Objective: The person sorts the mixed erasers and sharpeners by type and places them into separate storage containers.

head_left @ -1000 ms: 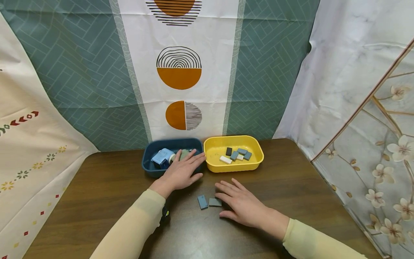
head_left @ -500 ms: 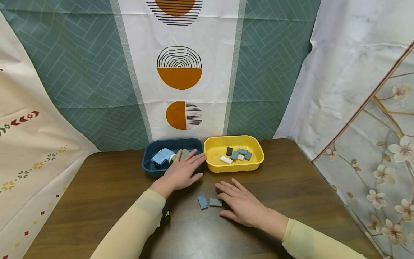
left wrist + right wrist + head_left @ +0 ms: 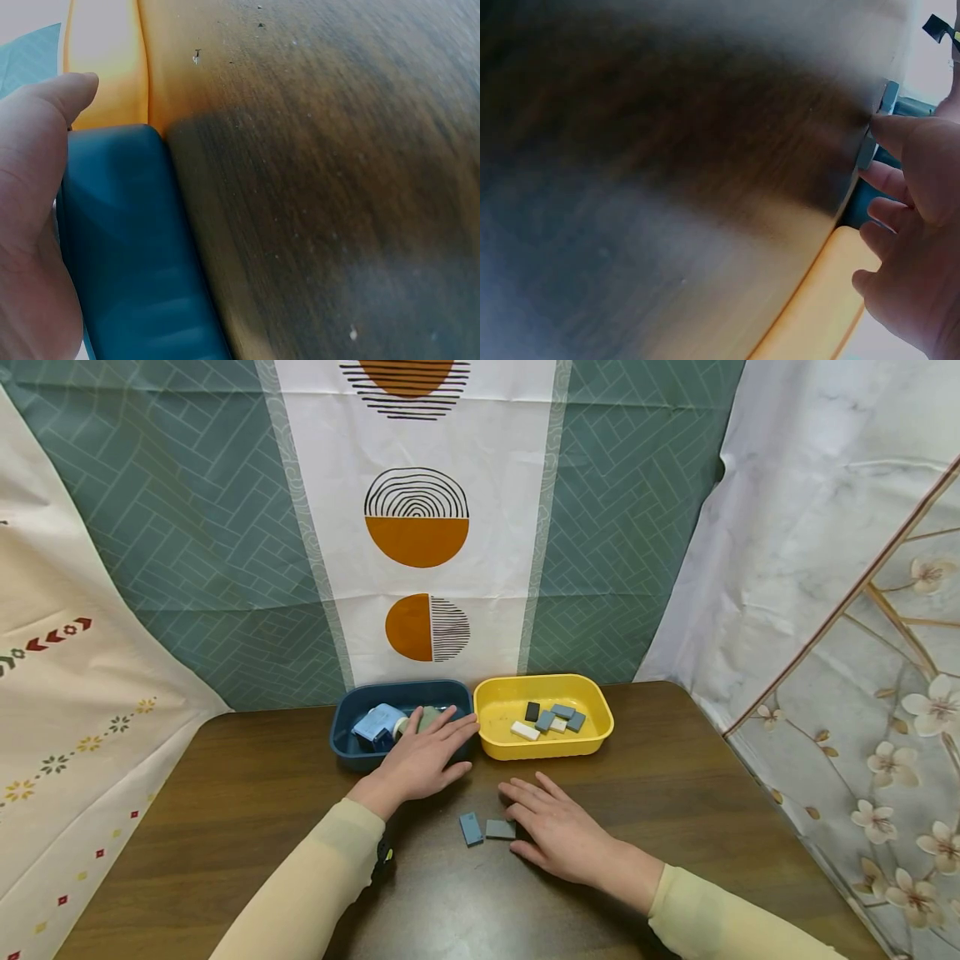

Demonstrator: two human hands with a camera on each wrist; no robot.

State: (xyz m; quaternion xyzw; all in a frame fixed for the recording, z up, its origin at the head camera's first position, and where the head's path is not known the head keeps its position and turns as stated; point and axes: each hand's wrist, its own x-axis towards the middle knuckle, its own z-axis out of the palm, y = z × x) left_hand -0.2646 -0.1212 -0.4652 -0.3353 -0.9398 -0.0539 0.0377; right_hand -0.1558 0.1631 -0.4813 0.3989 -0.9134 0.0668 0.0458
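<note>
My left hand (image 3: 423,758) lies over the front right of the dark blue tray (image 3: 347,758), its fingers straight and spread, fingertips near the yellow tray. It holds nothing, and its thumb (image 3: 79,91) sticks out beyond the blue tray's wall. On the table my right hand (image 3: 558,831) hovers with loosely bent fingers around the right end of a small grey-blue rectangular block (image 3: 499,830). Index finger and thumb stand apart on either side of that end, which the hand partly hides. Just left of it a second blue-grey block (image 3: 471,829) lies at an angle.
A yellow tray (image 3: 547,749) touches the blue tray at the table's back edge. Inside are a white block (image 3: 525,731), a black block (image 3: 532,711) and several grey-blue ones. Light blue box-like items (image 3: 377,722) and a grey-green object (image 3: 429,717) fill the blue tray.
My right index finger and thumb have moved slightly closer to the end of the grey-blue block. The left hand, trays and blocks have kept their places.
</note>
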